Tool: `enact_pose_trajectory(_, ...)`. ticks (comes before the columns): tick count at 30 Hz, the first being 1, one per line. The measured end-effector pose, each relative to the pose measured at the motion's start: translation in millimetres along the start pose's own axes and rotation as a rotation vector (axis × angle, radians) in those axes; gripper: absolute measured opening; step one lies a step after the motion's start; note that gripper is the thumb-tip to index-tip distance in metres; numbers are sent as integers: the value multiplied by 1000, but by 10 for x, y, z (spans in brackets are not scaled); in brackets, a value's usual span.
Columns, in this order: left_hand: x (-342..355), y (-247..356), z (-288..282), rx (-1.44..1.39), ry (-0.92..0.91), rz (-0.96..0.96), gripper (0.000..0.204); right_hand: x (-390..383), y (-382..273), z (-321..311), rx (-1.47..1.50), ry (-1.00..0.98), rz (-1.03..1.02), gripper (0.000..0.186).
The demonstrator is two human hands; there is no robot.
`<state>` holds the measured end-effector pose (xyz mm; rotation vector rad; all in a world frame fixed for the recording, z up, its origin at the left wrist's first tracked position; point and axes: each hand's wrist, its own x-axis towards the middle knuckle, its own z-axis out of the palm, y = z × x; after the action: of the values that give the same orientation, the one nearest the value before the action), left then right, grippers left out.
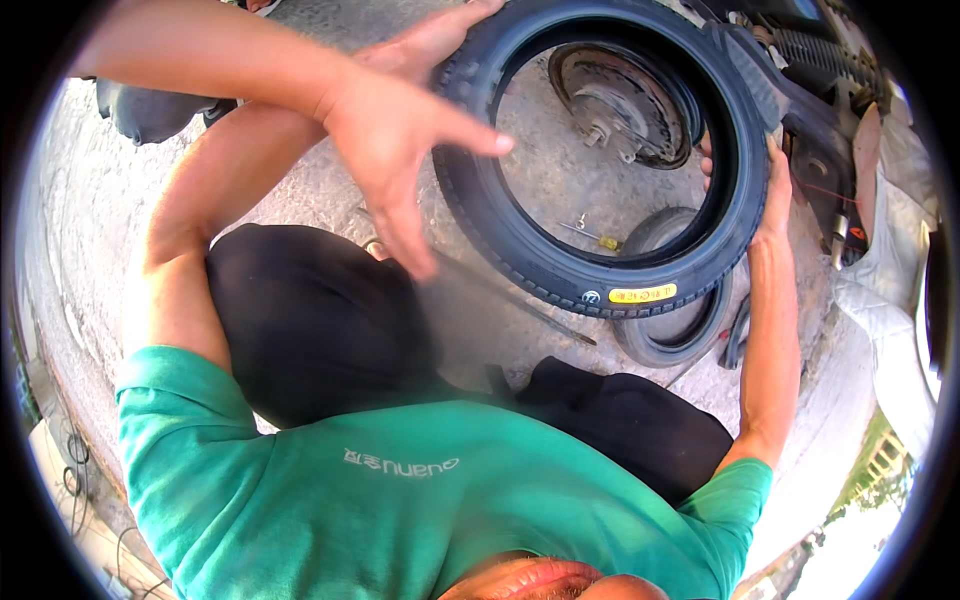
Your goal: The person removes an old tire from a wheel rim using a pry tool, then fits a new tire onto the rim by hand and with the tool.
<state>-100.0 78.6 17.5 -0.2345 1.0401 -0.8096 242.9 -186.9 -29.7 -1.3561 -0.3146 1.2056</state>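
Note:
A black tyre [560,272] with a yellow label stands in front of me, raised off the ground. My right hand [772,195] grips its right side, thumb outside and fingertips showing through the opening. My left hand [425,42] is at the tyre's upper left edge, its thumb side on the tread; a bit of fingertip appears inside the ring. Another person's hand [390,130], spread and blurred, reaches in from the upper left over my left forearm. Through the tyre's opening, a dirty wheel with a hub [620,105] shows on the ground.
A worn, dusty tyre [668,350] lies below the raised one, near a yellow-handled tool [608,242]. A long metal bar [535,311] rests on the concrete between my knees. Vehicle parts with a coil spring [825,55] and a whitish cloth [885,330] are at the right.

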Motion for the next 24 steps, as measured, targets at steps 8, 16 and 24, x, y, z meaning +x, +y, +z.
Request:
enact_pose_trajectory(8, 382, 908, 10, 838, -100, 1223, 56, 68, 188, -201, 19, -19, 10, 71)
enact_pose_trajectory(16, 212, 1041, -57, 729, -24, 1424, 51, 85, -22, -47, 68, -86, -116, 76)
enact_pose_trajectory(24, 5, 876, 46, 563, 235, 1738, 46, -48, -283, 277, 8, -129, -242, 82)
